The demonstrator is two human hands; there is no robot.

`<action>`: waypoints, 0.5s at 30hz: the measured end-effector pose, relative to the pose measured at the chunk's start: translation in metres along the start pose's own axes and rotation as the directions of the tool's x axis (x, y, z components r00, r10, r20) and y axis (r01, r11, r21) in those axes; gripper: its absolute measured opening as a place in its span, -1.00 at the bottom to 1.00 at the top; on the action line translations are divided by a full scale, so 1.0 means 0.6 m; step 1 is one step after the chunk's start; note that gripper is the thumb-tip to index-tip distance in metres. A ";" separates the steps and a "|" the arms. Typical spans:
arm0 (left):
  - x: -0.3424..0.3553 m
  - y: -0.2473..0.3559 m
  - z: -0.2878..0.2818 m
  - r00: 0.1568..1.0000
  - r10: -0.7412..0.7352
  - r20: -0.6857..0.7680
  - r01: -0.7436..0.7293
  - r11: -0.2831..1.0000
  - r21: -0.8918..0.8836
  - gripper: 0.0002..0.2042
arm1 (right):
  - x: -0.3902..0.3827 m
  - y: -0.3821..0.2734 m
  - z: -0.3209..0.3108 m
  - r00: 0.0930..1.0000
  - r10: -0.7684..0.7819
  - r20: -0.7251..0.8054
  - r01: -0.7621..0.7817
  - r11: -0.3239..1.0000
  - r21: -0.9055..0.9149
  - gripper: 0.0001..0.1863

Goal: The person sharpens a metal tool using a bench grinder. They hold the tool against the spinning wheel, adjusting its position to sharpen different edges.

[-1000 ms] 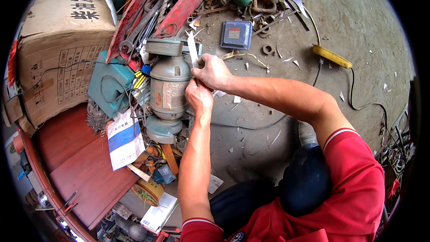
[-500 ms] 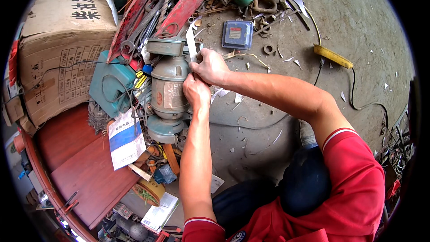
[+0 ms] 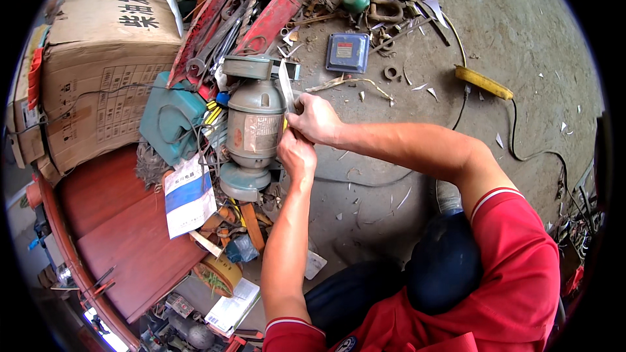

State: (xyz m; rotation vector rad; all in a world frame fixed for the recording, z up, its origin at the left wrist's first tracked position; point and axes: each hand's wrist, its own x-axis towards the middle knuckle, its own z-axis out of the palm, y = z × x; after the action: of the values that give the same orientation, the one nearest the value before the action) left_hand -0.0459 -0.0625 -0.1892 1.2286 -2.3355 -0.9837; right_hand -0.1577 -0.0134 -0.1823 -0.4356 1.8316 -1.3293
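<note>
A narrow white strip (image 3: 285,86), apparently paper, stands up out of my two hands beside a grey-green, drum-bodied machine. My right hand (image 3: 317,119) is closed, pinching the strip between thumb and fingers. Just below it and touching it, my left hand (image 3: 297,156) is closed round the strip's lower end. A small yellow bit shows between the hands; I cannot make out what it is. The drum-bodied machine (image 3: 238,135), resembling a bench grinder, lies just left of both hands, with a paper label on its body. My curled fingers hide the strip's lower part.
Red metal trays (image 3: 268,23) with wrenches lie beyond the machine. A blue-grey square cover (image 3: 347,53) is on the concrete floor, near a yellow power strip (image 3: 484,83) with its cable. At left are a teal case (image 3: 171,120), a cardboard box (image 3: 107,85) and a reddish-brown board (image 3: 130,234).
Both hands have moved slightly right and toward me with the strip, whose top now leans less far left. The machine and the clutter at left appear shifted a little right in the picture.
</note>
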 end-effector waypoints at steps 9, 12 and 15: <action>-0.066 0.034 -0.076 0.784 0.601 0.157 -0.594 0.654 0.468 -0.78 | -0.109 0.007 -0.036 0.977 -0.040 0.210 -0.032 0.943 0.330 -0.74; -0.066 0.060 -0.085 0.718 0.675 0.168 -0.653 0.572 0.497 -0.72 | -0.127 -0.003 -0.055 0.965 -0.078 0.250 -0.054 0.876 0.479 -0.76; -0.066 0.077 -0.090 0.656 0.737 0.164 -0.696 0.505 0.510 -0.68 | -0.132 0.005 -0.061 0.958 -0.128 0.256 -0.028 0.847 0.531 -0.77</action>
State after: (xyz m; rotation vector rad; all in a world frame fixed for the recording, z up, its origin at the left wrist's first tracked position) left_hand -0.0200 -0.0349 -0.1170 0.2598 -2.7387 0.0298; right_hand -0.1369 0.0644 -0.1484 -0.3503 1.1558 -1.6447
